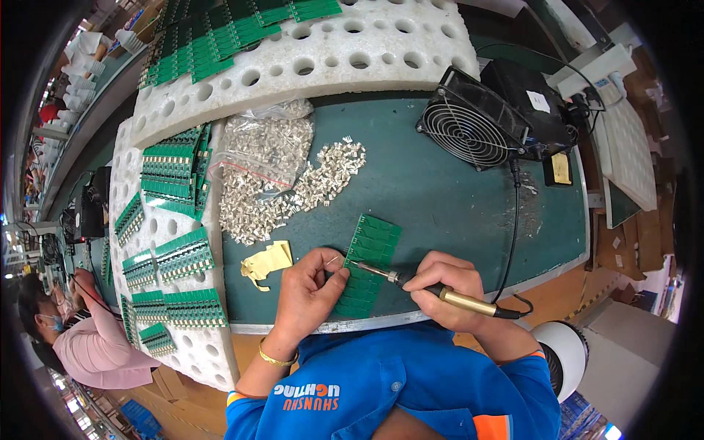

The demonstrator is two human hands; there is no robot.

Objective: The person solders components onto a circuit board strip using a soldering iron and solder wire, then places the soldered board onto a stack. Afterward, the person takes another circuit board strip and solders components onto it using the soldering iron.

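A green circuit board panel (372, 246) lies on the bench in front of me, its long side running away from me. My right hand (449, 287) is closed round a soldering iron (469, 299) with a gold-coloured handle, and its tip is over the panel's left edge. At that same edge my left hand (312, 290) is closed in a pinch. A thin strand of solder wire (334, 259) shows by its fingertips, partly hidden by the fingers. A crumpled yellow paper piece (267, 262) lies just left of this hand.
Small metallic parts (334, 172) spill from a clear plastic bag (275, 139). White foam trays (189, 345) hold several green boards (183, 257). A black fan (469, 125) stands back right, near a yellow sponge (561, 169). The iron's cable (513, 235) crosses the bench. Another person (99, 330) works at left.
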